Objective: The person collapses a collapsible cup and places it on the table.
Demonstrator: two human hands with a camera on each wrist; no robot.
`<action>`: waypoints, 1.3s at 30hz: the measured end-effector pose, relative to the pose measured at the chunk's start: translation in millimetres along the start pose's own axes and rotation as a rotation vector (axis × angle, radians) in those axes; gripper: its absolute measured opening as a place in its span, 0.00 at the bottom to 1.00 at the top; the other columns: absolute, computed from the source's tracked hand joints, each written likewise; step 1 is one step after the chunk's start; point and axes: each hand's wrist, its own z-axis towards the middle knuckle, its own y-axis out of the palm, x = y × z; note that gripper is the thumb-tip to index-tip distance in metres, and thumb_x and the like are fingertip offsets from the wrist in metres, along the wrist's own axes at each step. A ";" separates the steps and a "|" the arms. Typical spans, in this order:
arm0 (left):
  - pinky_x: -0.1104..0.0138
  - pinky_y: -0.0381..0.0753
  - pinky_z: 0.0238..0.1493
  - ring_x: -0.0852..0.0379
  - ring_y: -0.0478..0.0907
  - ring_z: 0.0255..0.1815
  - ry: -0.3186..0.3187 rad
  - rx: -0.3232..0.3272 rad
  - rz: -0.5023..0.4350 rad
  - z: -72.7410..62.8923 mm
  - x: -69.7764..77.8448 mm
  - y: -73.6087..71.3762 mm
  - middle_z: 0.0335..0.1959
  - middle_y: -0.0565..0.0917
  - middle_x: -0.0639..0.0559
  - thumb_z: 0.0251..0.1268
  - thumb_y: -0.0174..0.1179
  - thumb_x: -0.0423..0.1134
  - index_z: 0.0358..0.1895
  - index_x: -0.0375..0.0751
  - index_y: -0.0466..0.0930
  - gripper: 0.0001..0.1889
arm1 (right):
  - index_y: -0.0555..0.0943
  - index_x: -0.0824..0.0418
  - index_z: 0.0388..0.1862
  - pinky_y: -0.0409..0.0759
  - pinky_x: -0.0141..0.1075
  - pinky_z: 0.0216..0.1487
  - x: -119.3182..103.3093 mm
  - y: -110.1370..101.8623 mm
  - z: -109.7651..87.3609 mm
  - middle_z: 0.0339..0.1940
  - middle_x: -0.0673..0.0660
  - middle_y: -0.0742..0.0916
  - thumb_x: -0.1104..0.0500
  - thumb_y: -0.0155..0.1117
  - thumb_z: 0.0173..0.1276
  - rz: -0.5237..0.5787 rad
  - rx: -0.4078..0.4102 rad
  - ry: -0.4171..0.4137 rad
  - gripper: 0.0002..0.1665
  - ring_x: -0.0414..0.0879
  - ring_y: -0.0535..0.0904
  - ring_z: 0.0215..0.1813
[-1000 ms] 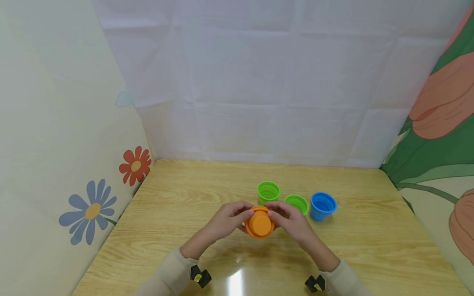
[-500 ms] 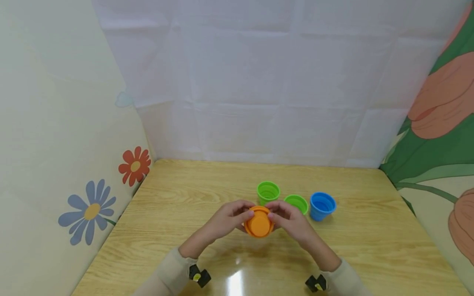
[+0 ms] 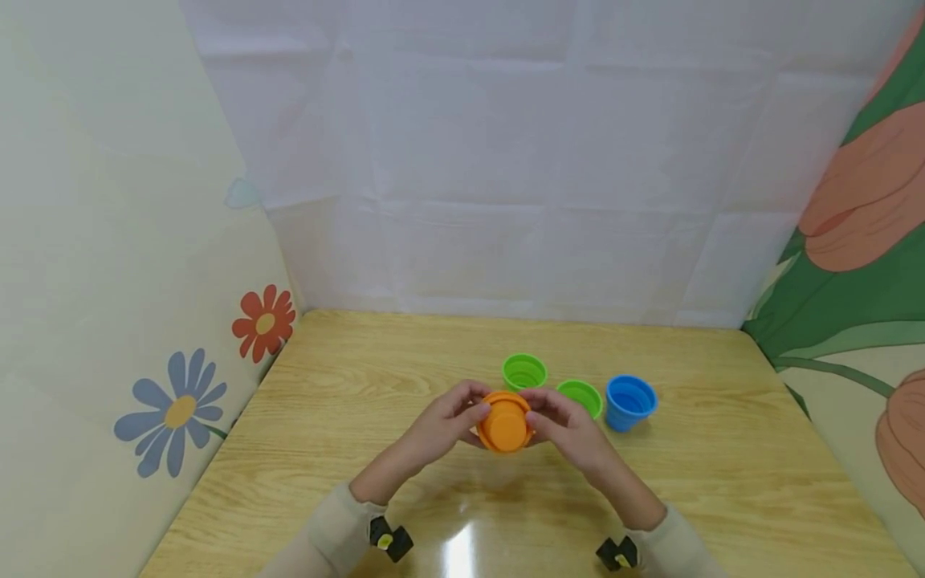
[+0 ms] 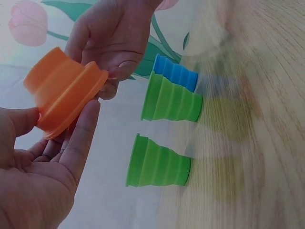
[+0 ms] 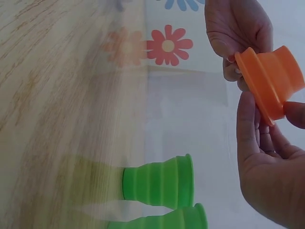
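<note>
Plainly, the orange cup (image 3: 505, 427) is held in the air above the desk (image 3: 354, 365), between the left hand (image 3: 450, 421) and the right hand (image 3: 569, 429). Its narrow base faces up and back toward the person, while its wide mouth faces down and away. The axis from base to mouth is therefore tilted, neither upright nor level. The fingers of both hands grip the cup from opposite sides, thumbs on the outer wall and other fingers at the rim. The wall is stepped, and looks partly folded near the rim, though with the inside hidden that is hard to judge.

Beyond the hands, a far green cup (image 3: 524, 372), a near green cup (image 3: 580, 396) and a blue cup (image 3: 631, 401) stand upright, mouths up, with the blue one furthest right.

The desk has a pale wood grain and a glossy surface, with a bright glare patch at its near side. A creased white cloth (image 3: 462, 160) hangs behind it. The left wall carries a red flower (image 3: 265, 324) and a blue flower (image 3: 180, 413); large pink tulips (image 3: 849, 201) with green leaves fill the right. Pale sleeves (image 3: 327, 531) cover the forearms.
</note>
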 end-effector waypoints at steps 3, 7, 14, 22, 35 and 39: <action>0.58 0.90 0.42 0.54 0.81 0.44 0.001 0.002 -0.015 -0.3 0.1 0.1 0.47 0.77 0.40 0.81 0.52 0.41 0.61 0.29 0.70 0.18 | 0.73 0.67 0.68 0.87 0.37 0.48 -2.0 -0.5 0.4 0.56 0.68 0.81 0.57 0.55 0.81 -0.006 0.000 0.002 0.23 0.46 0.84 0.47; 0.51 0.89 0.44 0.54 0.82 0.44 -0.008 -0.030 -0.019 0.5 -0.4 -0.2 0.47 0.79 0.41 0.79 0.55 0.42 0.62 0.30 0.71 0.20 | 0.76 0.66 0.67 0.86 0.35 0.47 -5.3 -1.9 1.7 0.57 0.66 0.82 0.55 0.55 0.81 -0.050 -0.004 -0.002 0.22 0.46 0.83 0.46; 0.48 0.88 0.44 0.53 0.83 0.45 -0.028 -0.077 -0.002 3.3 -2.0 0.2 0.49 0.81 0.42 0.78 0.56 0.44 0.64 0.34 0.72 0.21 | 0.77 0.68 0.66 0.85 0.33 0.47 -6.9 -2.5 3.9 0.60 0.66 0.82 0.55 0.57 0.80 -0.089 0.009 0.016 0.23 0.49 0.81 0.47; 0.58 0.89 0.42 0.53 0.82 0.45 -0.040 -0.064 -0.028 2.4 0.2 2.1 0.50 0.80 0.43 0.78 0.57 0.44 0.63 0.33 0.72 0.21 | 0.74 0.68 0.68 0.83 0.34 0.54 -4.0 -4.0 2.8 0.60 0.65 0.82 0.55 0.59 0.79 -0.111 -0.014 0.013 0.27 0.56 0.79 0.58; 0.61 0.88 0.44 0.53 0.78 0.46 -0.021 -0.100 0.093 3.9 1.0 3.2 0.46 0.80 0.46 0.74 0.62 0.43 0.57 0.35 0.78 0.18 | 0.73 0.68 0.68 0.85 0.36 0.53 -7.4 -9.8 1.0 0.63 0.68 0.80 0.58 0.60 0.78 -0.069 -0.153 0.015 0.24 0.53 0.81 0.57; 0.61 0.81 0.47 0.56 0.78 0.42 0.053 -0.095 0.207 5.4 0.5 3.7 0.41 0.83 0.50 0.71 0.64 0.41 0.52 0.36 0.81 0.14 | 0.75 0.67 0.67 0.85 0.35 0.52 -8.1 -10.2 0.3 0.61 0.66 0.81 0.56 0.60 0.78 -0.101 -0.178 0.023 0.24 0.51 0.81 0.55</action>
